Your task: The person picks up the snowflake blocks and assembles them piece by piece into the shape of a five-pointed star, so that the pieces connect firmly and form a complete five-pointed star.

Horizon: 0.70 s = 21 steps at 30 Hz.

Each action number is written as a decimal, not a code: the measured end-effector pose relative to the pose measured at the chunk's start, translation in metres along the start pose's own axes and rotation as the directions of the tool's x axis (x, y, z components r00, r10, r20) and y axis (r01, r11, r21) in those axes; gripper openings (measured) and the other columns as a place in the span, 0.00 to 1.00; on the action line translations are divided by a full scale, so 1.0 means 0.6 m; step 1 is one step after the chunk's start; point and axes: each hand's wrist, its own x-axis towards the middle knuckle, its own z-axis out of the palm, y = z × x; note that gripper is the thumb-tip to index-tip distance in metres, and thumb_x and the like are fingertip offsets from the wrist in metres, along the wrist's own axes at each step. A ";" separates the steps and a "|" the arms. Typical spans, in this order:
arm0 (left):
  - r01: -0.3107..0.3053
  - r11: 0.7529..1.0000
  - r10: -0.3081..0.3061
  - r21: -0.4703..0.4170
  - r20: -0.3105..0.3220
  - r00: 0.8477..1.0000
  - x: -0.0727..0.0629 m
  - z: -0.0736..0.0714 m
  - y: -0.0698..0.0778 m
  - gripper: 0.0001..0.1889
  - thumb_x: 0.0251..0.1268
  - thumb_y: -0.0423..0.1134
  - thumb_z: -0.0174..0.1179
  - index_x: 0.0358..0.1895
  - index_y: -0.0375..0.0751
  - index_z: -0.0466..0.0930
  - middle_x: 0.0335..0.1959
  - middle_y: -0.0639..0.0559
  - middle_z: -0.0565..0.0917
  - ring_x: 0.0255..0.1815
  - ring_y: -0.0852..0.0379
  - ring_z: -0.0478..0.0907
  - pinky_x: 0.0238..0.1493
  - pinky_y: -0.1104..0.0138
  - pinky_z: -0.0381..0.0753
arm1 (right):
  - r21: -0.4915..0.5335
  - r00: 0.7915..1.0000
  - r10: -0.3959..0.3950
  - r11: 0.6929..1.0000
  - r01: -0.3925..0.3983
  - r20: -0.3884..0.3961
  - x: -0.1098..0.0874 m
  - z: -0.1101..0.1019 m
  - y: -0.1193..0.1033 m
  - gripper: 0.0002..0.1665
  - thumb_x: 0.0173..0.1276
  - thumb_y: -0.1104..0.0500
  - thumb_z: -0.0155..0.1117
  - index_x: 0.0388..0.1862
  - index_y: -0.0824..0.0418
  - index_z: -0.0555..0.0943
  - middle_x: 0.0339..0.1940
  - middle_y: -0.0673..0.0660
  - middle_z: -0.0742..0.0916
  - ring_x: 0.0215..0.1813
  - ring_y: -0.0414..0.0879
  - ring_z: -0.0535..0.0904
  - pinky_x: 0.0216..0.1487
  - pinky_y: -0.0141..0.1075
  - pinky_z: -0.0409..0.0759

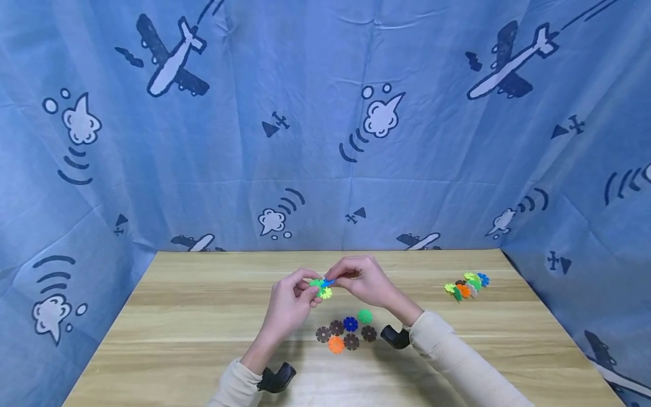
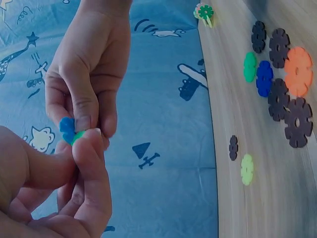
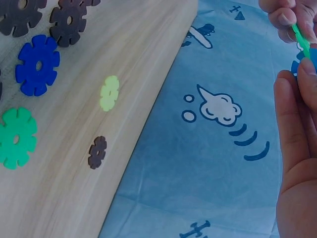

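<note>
you are bringing a green piece [image 1: 316, 282] and a blue piece [image 1: 329, 282] together above the middle of the desk [image 1: 203, 316]. your left hand [image 1: 292, 297] is pinching the green one, and your right hand [image 1: 363, 280] is pinching the blue one, both with thumb and fingers closed. you seem to be joining the two; the next move is probably calling for lining up their slots and pressing evenly without bending them. nearer you, an orange disc [image 1: 336, 344], a dark blue disc [image 1: 350, 324], a green disc [image 1: 365, 316] and four brown discs [image 1: 351, 341] are lying loose. a cluster of coloured discs [image 1: 464, 286] is sitting at the far right. behind, a blue curtain [image 1: 315, 73] is showing printed planes; no brand, label or readable writing is appearing anywhere.
</note>
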 end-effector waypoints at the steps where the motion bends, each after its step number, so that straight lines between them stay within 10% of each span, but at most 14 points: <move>1: 0.009 1.000 -0.009 -0.003 0.000 1.000 0.000 -0.001 0.000 0.10 0.67 0.22 0.60 0.47 0.34 0.83 0.30 0.38 0.84 0.27 0.58 0.85 0.33 0.62 0.89 | -0.001 1.000 -0.001 1.000 0.001 0.003 0.000 0.001 0.001 0.09 0.59 0.76 0.71 0.33 0.64 0.89 0.36 0.60 0.92 0.40 0.40 0.89 0.42 0.35 0.89; 13: 0.033 0.999 -0.032 -0.022 0.029 0.999 0.001 -0.010 -0.005 0.08 0.68 0.26 0.62 0.47 0.35 0.83 0.35 0.37 0.84 0.31 0.50 0.86 0.32 0.69 0.87 | -0.089 0.997 -0.053 0.994 0.057 0.048 0.003 -0.006 -0.004 0.12 0.60 0.76 0.71 0.39 0.63 0.88 0.39 0.58 0.91 0.41 0.44 0.89 0.42 0.33 0.88; 21: 0.068 0.993 -0.064 -0.099 0.050 0.997 -0.002 -0.011 -0.003 0.09 0.69 0.24 0.60 0.49 0.31 0.80 0.39 0.31 0.83 0.35 0.44 0.87 0.36 0.67 0.88 | -0.183 0.991 0.127 0.976 -0.118 0.038 -0.007 -0.024 0.010 0.24 0.63 0.72 0.71 0.58 0.64 0.81 0.51 0.62 0.88 0.46 0.50 0.89 0.48 0.36 0.88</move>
